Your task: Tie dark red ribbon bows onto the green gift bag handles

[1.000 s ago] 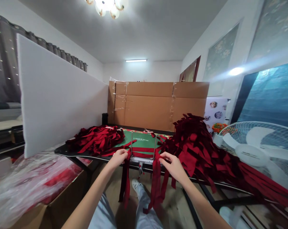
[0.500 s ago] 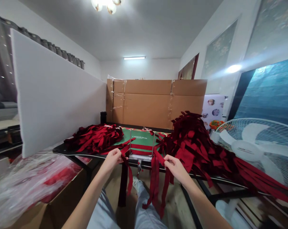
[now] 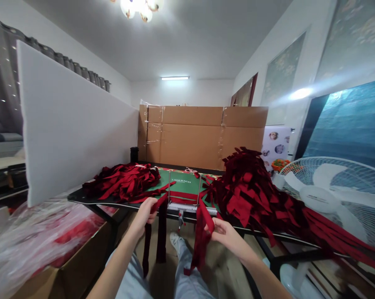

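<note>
Two upright metal rods on a clamped metal jig (image 3: pixel 183 206) stand at the table's front edge, with dark red ribbon (image 3: pixel 184 195) stretched across them. My left hand (image 3: pixel 147 214) is closed on a ribbon end left of the jig; its tail hangs below the fingers. To the right, my right hand (image 3: pixel 221 231) pinches another stretch of ribbon beside the right rod. More ribbon strips (image 3: pixel 161 236) dangle in front of the table. Behind the rods lies a green printed sheet (image 3: pixel 181 181) with white lettering.
A ribbon heap (image 3: pixel 122 181) lies on the table's left, a taller ribbon pile (image 3: pixel 246 191) on its right. A cardboard panel (image 3: pixel 190 137) and a white board (image 3: pixel 78 124) wall off the back and left. A white fan (image 3: pixel 327 195) stands at the right.
Both hands have come down and nearer to me, drawing the ribbon ends with them. The right hand has also moved slightly left. The upper ribbon span between the rods now sits lower.
</note>
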The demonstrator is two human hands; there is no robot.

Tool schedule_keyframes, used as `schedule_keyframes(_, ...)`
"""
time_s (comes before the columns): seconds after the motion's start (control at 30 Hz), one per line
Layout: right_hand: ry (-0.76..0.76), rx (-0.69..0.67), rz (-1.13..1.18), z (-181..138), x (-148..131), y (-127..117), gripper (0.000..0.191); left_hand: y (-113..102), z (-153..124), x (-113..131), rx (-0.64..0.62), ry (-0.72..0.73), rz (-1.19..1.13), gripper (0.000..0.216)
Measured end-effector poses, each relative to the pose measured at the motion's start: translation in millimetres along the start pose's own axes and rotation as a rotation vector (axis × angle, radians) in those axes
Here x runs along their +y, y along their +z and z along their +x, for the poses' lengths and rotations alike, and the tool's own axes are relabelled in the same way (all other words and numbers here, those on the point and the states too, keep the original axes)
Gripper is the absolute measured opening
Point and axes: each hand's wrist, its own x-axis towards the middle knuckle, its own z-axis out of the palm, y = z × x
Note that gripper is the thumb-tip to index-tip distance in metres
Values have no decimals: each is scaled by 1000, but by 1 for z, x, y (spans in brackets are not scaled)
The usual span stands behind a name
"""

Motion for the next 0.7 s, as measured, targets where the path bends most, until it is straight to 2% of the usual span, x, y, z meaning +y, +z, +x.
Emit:
schedule_keyframes(0.07,-26,20,-22,-4,-4,-4,12,-1,-3,2,13,-16,127,33)
schedule_keyframes(0.2,-26,20,12,-12,-12,-8,20,-4,-7,4,35,75,309,35)
schedule_keyframes(0.33,17,19,147,-18,-13,-5,31,-3,-17,12,-77,63,342,32)
schedule_keyframes(0.47,23,96,202,-19,-16,-4,31,-2,-27,23,-177,67,256,27)
schedule_keyframes(0.6,-43,273,163,-20,-28,-11,33,-5,-28,28,-109,49,20,23)
schedule_keyframes(0.7,-81,341,123,-26,-35,-18,35,-8,-27,29,-88,56,-89,28)
